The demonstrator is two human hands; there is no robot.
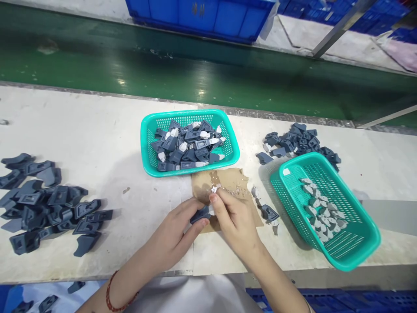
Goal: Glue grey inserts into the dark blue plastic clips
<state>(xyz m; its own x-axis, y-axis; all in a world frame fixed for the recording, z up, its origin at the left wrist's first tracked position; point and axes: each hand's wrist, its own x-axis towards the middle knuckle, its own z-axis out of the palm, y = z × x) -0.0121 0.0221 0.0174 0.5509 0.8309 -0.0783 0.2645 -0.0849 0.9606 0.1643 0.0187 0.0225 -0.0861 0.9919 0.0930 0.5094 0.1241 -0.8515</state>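
My left hand (177,228) is closed around a dark grey plastic part (200,214), with a small light-grey piece (211,210) at its right end. My right hand (236,219) is pinched, thumb against fingers, beside that end; what lies in the pinch is hidden. Right at its fingertips sits a cluster of tiny shiny bits (214,189). Both hands are over a brown cardboard sheet (203,180), where more tiny clear bits are scattered. Just behind it, a green basket (190,173) holds dark grey parts, several with light-grey pieces.
Loose dark grey parts are heaped at left (55,208) and at back right (298,141). A second green basket (355,256) at right contains light-grey pieces. One dark part (269,213) lies beside the cardboard. Beyond the table runs a green belt (182,74), with a blue crate (202,19) behind.
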